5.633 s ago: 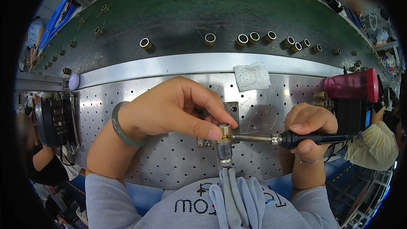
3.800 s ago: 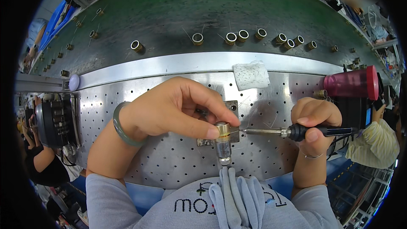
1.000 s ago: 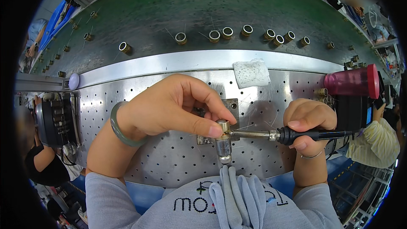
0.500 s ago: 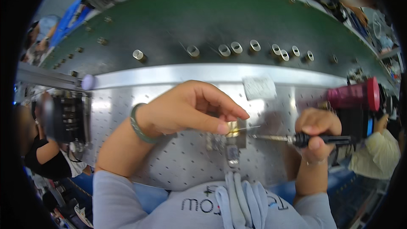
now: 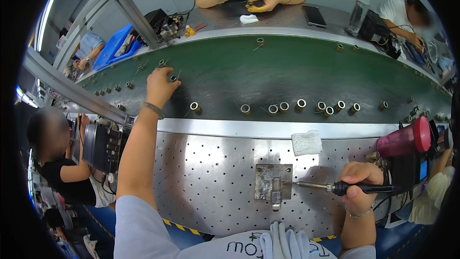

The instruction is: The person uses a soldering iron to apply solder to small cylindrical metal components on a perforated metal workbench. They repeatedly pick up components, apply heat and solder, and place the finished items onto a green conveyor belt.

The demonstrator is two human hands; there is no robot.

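Stretched out over the green belt point(image 5: 215, 74), my left hand point(image 5: 160, 88) has its thumb and index finger closed around a small brass-coloured metal sleeve point(image 5: 174, 79) with a thin wire. The sleeve is at the belt's surface; whether it rests there I cannot tell. My right hand point(image 5: 360, 182) grips a soldering iron point(image 5: 341, 188) by its black handle, its tip pointing left. That tip is close to a worn square metal plate point(image 5: 263, 182) on the perforated metal worktop point(image 5: 215, 172). A metal peg point(image 5: 276, 193) lies on the plate, with no sleeve around it.
Several similar sleeves point(image 5: 301, 104) stand along the belt. A folded white cloth point(image 5: 306, 143) lies by the metal rail. At right are a pink cup point(image 5: 402, 135) and a black box point(image 5: 402, 163) with a lit screen. Across the belt, a person's hands point(image 5: 261, 2) hold a tool.
My left hand has moved from beside the plate to the far left, over the belt. The brass-coloured piece is gone from the plate. My right hand still holds the soldering iron; the view has tilted up.
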